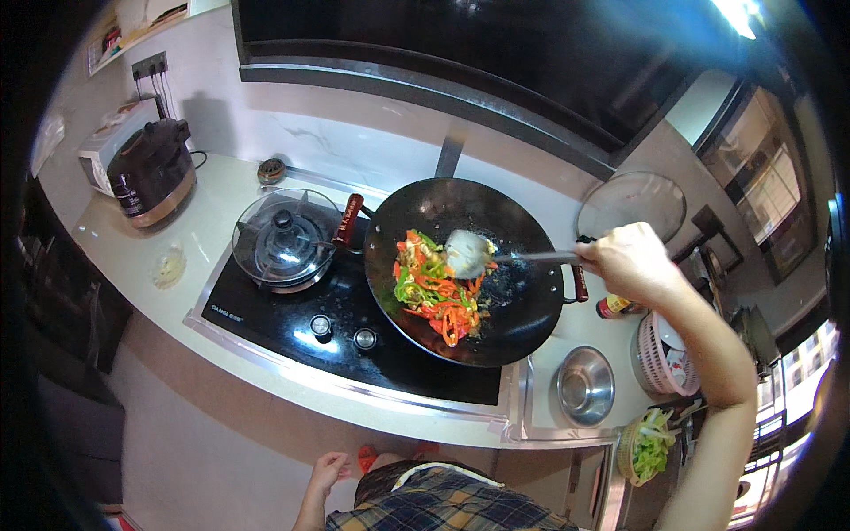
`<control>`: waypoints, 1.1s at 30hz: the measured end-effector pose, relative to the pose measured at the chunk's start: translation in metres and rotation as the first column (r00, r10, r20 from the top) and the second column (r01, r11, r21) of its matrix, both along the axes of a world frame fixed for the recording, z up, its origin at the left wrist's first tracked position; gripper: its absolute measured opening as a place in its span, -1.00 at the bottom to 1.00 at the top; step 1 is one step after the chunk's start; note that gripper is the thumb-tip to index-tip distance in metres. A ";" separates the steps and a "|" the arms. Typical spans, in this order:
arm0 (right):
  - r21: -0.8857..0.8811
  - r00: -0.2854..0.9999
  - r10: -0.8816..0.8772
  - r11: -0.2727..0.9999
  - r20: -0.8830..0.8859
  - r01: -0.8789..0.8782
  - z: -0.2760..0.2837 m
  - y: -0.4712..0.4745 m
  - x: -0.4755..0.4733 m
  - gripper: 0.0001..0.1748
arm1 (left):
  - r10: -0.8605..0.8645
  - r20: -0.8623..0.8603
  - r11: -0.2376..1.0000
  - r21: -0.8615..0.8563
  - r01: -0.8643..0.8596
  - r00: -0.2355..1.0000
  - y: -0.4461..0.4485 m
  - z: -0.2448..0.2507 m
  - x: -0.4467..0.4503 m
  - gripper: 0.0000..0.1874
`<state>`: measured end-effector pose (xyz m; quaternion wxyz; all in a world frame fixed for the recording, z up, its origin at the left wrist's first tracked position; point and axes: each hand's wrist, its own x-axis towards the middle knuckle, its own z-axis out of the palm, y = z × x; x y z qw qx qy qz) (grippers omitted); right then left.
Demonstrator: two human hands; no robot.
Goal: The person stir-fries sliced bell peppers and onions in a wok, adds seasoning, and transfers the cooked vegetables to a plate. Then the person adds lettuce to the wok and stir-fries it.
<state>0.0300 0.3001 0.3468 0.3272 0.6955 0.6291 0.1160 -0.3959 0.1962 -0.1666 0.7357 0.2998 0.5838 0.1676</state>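
My right hand (pixel 627 255) grips the handle of a metal wok spatula (pixel 468 254), whose blade sits among the food. Sliced red and green peppers with pale bits (pixel 441 292) lie in the left half of a dark wok (pixel 524 325). The wok stands over the right side of a black glass gas cooktop (pixel 265 305). Red grips are on its handles, and my right arm reaches over the counter beside it. Down by my body, apart from the counter, my left hand (pixel 330 471) hangs with loosely curled fingers and holds nothing.
A glass lid (pixel 285 235) covers the left burner area. A steel bowl (pixel 586 385), a pink basket (pixel 654 358) and a basket of leafy greens (pixel 651 451) stand to the right. A dark countertop cooker (pixel 151 172) sits left. The range hood (pixel 425 96) overhangs the back.
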 end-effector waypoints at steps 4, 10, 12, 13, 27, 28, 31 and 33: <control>-0.259 0.997 -0.073 0.964 -0.020 0.066 0.045 -0.013 0.004 -0.75 | 0.005 -0.020 1.000 -0.001 -0.005 1.000 0.000 -0.007 0.000 -0.76; -0.229 0.876 -0.241 0.961 -0.417 0.156 0.003 0.008 0.022 -0.69 | -0.033 -0.035 0.999 0.023 0.034 0.999 0.017 -0.007 -0.003 -0.77; -0.243 0.813 -0.361 0.930 -0.457 0.276 0.019 0.026 0.023 -0.64 | -0.043 -0.041 0.999 0.031 0.045 0.998 0.015 -0.007 -0.005 -0.78; -0.205 0.823 -0.292 0.954 -0.487 0.217 0.026 0.029 0.034 -0.65 | -0.013 -0.042 0.999 0.033 0.014 0.999 0.013 -0.008 -0.008 -0.78; -0.008 0.984 0.141 0.990 -0.107 -0.143 -0.073 -0.014 0.015 -0.67 | 0.048 -0.089 0.998 -0.040 -0.051 0.995 0.010 -0.015 -0.035 -0.77; -0.026 0.981 0.126 0.991 -0.148 -0.132 -0.077 -0.019 0.013 -0.63 | 0.042 -0.089 0.998 -0.039 -0.046 0.995 0.011 -0.014 -0.033 -0.78; -0.116 0.990 0.005 0.993 -0.139 -0.022 -0.040 -0.021 0.013 -0.74 | 0.047 -0.090 0.998 -0.038 -0.050 0.995 0.013 -0.013 -0.027 -0.78; -0.023 0.994 -0.012 1.000 -0.109 0.009 -0.014 -0.015 0.013 -0.85 | 0.054 -0.088 0.998 -0.033 -0.057 0.995 0.020 -0.014 -0.027 -0.79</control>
